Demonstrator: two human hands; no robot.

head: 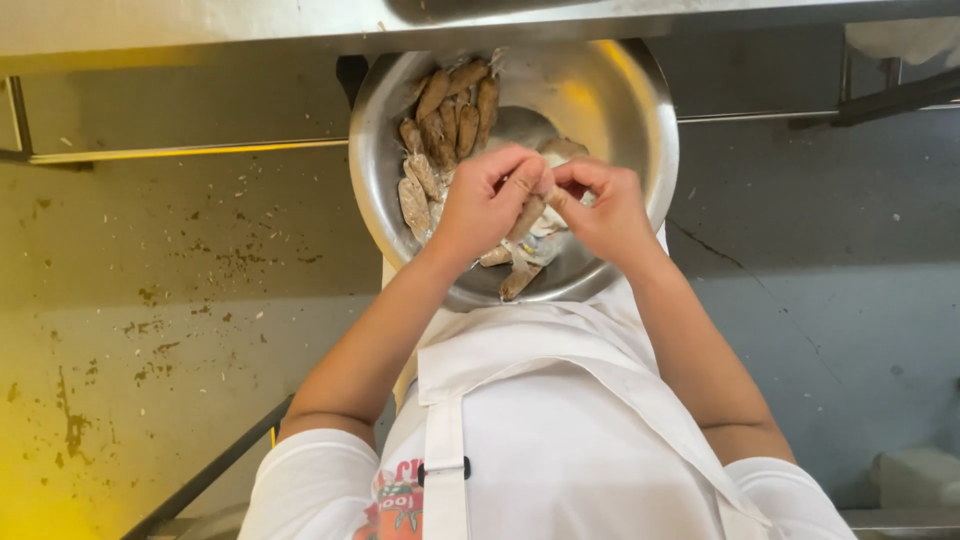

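A large round steel bowl (640, 110) is seen from above, set just below the edge of a steel bench (200, 25). Two bare hands meet over the middle of the bowl. The left hand (485, 200) is closed, with its fingers pinched on one end of a small brownish shrimp (527, 216). The right hand (608, 208) is closed too, its fingertips gripping the other end of the same shrimp. More shrimp (450, 110) are piled along the bowl's left inner wall, and a few lie beneath the hands. A white apron (560, 420) over a white shirt fills the lower part of the view. A stained, speckled floor (150, 300) is seen at left.
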